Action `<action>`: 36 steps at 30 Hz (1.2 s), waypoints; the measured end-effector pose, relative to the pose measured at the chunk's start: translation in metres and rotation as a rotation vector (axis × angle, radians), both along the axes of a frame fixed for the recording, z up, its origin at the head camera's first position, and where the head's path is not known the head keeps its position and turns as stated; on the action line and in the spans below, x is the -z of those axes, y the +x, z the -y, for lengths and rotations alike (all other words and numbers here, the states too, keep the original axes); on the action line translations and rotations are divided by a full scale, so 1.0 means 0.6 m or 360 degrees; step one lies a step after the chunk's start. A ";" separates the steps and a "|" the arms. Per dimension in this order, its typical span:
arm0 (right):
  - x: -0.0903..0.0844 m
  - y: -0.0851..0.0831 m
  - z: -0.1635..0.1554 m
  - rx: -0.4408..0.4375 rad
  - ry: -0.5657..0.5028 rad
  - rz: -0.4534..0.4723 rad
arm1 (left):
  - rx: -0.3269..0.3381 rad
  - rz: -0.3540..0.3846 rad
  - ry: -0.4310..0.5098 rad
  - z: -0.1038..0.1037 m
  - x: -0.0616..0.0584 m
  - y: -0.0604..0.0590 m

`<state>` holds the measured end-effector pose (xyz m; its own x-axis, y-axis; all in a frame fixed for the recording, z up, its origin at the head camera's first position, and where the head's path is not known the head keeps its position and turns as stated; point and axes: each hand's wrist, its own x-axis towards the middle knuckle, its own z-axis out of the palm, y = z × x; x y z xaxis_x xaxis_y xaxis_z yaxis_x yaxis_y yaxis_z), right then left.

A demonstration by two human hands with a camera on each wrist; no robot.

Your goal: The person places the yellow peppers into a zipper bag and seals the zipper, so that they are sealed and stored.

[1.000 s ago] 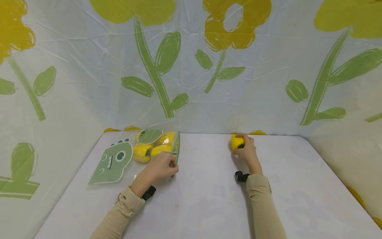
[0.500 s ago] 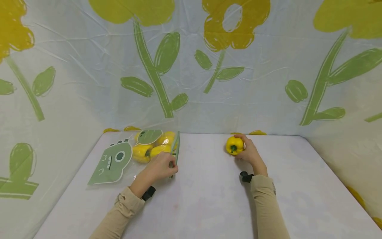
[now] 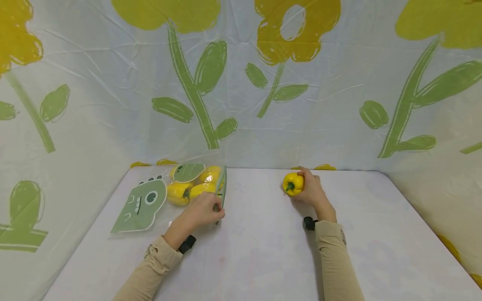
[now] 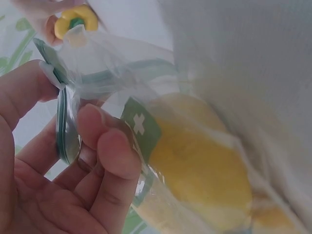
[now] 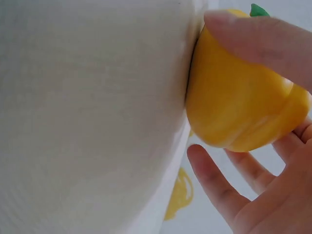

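A yellow bell pepper (image 3: 293, 184) with a green stem is on the white table at the back right. My right hand (image 3: 313, 191) grips it from the right. In the right wrist view the thumb lies across the pepper (image 5: 239, 92), and some fingers are spread below it. At the left, my left hand (image 3: 205, 208) holds the green zip edge of a clear zip bag (image 3: 141, 205) printed with a green monster. Several yellow peppers (image 3: 178, 193) lie inside the bag. The left wrist view shows the bag's mouth parted between the thumb and fingers (image 4: 117, 151).
The white table (image 3: 256, 251) runs up to a hanging sheet (image 3: 331, 125) printed with flowers, which also stands at both sides. A small black device (image 3: 187, 244) is on the left wrist and another black device (image 3: 309, 223) on the right.
My right hand has shifted the yellow pepper slightly left and turned it, so its green stem now faces forward. The left hand and the bag have stayed in place.
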<state>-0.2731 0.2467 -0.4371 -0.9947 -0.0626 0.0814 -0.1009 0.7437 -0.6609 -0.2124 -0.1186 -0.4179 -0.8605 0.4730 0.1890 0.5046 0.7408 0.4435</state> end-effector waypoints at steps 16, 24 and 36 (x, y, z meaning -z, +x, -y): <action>-0.010 0.006 -0.001 -0.0196 0.0105 0.0138 | 0.0009 0.0007 0.0013 -0.002 -0.003 0.001; -0.014 0.008 -0.002 -0.0243 0.0051 0.0152 | 0.0006 0.0014 0.0004 -0.001 -0.001 0.000; 0.001 0.001 0.014 0.0006 -0.0184 0.0282 | 0.0004 0.0002 0.0004 0.001 0.002 0.002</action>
